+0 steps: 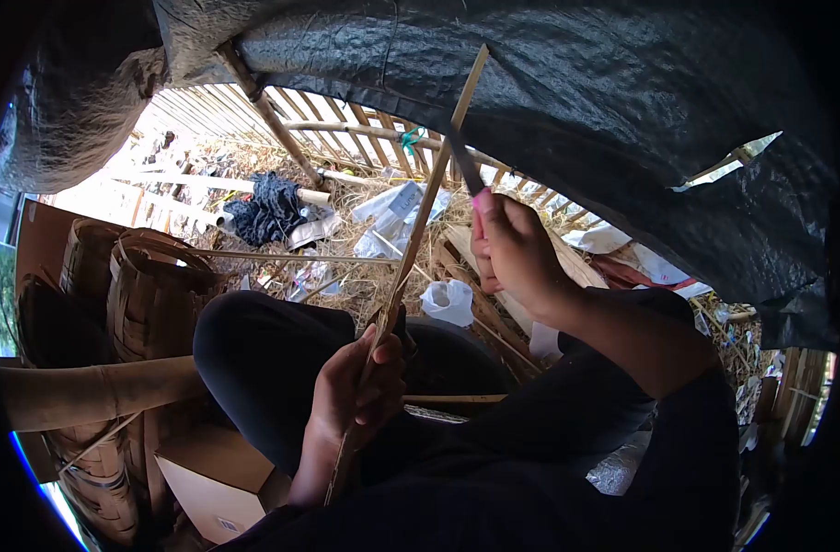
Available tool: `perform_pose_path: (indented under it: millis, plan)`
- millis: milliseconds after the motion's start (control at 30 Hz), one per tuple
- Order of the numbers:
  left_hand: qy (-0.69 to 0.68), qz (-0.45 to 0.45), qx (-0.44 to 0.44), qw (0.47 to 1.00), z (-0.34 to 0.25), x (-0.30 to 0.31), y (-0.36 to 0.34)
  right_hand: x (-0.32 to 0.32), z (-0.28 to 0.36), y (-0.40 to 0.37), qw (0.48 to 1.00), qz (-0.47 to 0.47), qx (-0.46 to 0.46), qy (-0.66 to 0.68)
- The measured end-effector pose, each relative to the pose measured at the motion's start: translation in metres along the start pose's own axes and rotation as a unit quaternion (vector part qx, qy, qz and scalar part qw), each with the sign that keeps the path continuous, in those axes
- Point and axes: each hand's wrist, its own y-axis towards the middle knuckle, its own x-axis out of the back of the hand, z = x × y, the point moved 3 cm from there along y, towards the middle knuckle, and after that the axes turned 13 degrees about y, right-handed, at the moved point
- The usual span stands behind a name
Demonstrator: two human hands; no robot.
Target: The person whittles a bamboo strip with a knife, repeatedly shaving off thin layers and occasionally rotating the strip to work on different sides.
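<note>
My left hand [357, 382] is wrapped round a long, flat bamboo strip [422, 216], which slants up and away to a pointed far end. Its near end runs back along my forearm. In my right hand [517, 258] is a knife [464, 163] with a pink handle, its dark blade lying across the strip's upper part. The fingers of this hand are closed round the handle, so most of it is hidden. My crossed legs in dark trousers are beneath both hands.
Woven bamboo baskets [158, 290] stand at the left, beside a thick bamboo pole [107, 391] and a cardboard box [213, 478]. Black plastic sheeting [604, 92] hangs ahead and to the right. Plastic litter [448, 302] and a dark cloth bundle [268, 210] lie on the ground before a slatted bamboo fence [365, 129].
</note>
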Motion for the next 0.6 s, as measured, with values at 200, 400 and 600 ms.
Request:
perform_pose_path:
  millis: [200,400,600]
  plan:
    - [-0.006,-0.001,0.006,1.000,0.002,0.003,0.000,-0.025,-0.007,-0.016,0.976,0.189,-0.046,-0.099]
    - [-0.002,-0.006,0.005,1.000,0.003,0.001,0.001,-0.041,-0.029,-0.023,0.958,0.227,0.095,-0.145]
    - [0.005,0.006,-0.004,1.000,0.002,-0.001,0.002,-0.013,-0.005,-0.005,0.995,0.013,0.050,-0.086]
